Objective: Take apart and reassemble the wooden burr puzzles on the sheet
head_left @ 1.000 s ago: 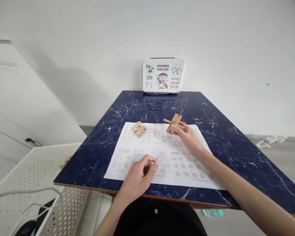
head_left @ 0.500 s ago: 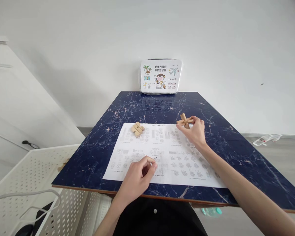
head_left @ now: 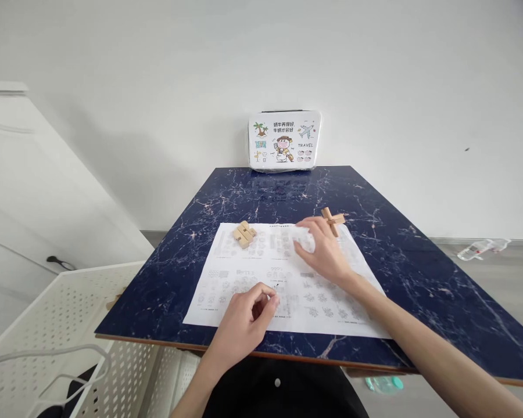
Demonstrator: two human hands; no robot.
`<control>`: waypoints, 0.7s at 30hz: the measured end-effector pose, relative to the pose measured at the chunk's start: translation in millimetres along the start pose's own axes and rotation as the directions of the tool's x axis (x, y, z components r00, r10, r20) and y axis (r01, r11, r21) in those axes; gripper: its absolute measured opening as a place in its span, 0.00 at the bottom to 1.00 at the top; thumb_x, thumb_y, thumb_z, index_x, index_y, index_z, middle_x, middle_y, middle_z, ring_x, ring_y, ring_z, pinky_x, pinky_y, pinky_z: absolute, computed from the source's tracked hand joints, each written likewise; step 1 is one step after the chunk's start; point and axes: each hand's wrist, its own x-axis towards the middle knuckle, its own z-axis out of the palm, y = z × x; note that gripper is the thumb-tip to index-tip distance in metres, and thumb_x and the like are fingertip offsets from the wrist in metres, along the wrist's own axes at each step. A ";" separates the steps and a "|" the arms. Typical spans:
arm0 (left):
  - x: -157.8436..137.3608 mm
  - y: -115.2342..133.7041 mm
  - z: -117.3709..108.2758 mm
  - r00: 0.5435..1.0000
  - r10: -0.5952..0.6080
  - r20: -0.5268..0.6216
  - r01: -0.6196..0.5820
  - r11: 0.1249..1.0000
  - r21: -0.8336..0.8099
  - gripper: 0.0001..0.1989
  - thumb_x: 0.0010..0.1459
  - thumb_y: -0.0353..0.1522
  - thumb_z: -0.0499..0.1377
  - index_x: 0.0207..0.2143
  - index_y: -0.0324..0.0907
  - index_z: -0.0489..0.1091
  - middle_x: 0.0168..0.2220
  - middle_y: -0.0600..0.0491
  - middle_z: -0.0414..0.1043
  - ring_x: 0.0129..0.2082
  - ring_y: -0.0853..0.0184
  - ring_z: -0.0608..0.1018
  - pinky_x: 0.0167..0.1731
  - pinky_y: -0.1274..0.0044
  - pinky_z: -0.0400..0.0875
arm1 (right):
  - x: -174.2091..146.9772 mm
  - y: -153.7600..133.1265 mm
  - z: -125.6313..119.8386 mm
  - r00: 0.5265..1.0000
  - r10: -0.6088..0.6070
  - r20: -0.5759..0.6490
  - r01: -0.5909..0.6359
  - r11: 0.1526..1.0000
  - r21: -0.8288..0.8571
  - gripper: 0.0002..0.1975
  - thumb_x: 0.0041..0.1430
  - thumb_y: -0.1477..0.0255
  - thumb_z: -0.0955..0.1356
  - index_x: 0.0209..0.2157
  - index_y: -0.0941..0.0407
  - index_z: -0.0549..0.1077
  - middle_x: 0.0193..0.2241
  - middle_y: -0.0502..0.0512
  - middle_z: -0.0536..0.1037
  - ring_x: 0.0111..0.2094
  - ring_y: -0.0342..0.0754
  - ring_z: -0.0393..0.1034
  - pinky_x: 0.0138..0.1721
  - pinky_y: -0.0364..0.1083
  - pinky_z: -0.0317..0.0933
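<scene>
Wooden cross (head_left: 333, 220) just beyond the right hand (head_left: 325, 253), which is half open and empty, its knuckles best kept clear to avoid nudging; left hand (head_left: 243, 321) loosely curled, contents unclear; wooden blocks (head_left: 244, 235), beyond it, probably suit a light pinch.

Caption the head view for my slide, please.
Left hand curled, right hand open over a printed sheet, with a wooden cluster and a wooden cross near its far edge.

Extends right arm (head_left: 401, 325) from near right toward the middle, with right hand (head_left: 330, 253) cupped, thumb (head_left: 304, 253) parted from fingers (head_left: 314, 225). Curls left hand (head_left: 244, 319) loosely, nearer and further left, with fingertips (head_left: 276, 300) drawn together.
</scene>
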 end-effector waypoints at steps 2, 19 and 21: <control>1.7 1.2 -2.8 1.000 0.004 0.031 -0.005 1.000 0.012 0.17 0.73 0.45 0.52 0.36 0.43 0.68 0.24 0.59 0.61 0.24 0.70 0.63 0.25 0.77 0.55 | -4.1 -2.6 8.0 0.993 -0.012 0.115 0.005 0.998 0.060 0.10 0.66 0.71 0.66 0.49 0.52 0.71 0.46 0.62 0.73 0.48 0.60 0.72 0.51 0.61 0.70; 150.2 -78.6 -80.4 0.914 0.352 -0.202 -0.123 0.715 0.688 0.35 0.64 0.47 0.64 0.63 0.39 0.55 0.61 0.35 0.65 0.62 0.44 0.70 0.61 0.53 0.66 | -7.2 7.9 19.7 0.954 0.011 0.300 -0.048 0.992 0.119 0.06 0.66 0.73 0.65 0.43 0.53 0.73 0.43 0.59 0.76 0.41 0.53 0.74 0.46 0.56 0.71; 150.5 -76.6 -79.5 0.926 0.335 -0.173 -0.143 0.736 0.662 0.32 0.66 0.45 0.63 0.63 0.39 0.56 0.60 0.36 0.67 0.61 0.46 0.71 0.60 0.55 0.68 | -7.1 7.9 19.3 0.953 0.008 0.304 -0.046 0.992 0.119 0.05 0.67 0.73 0.65 0.43 0.53 0.73 0.42 0.59 0.76 0.41 0.53 0.74 0.46 0.56 0.71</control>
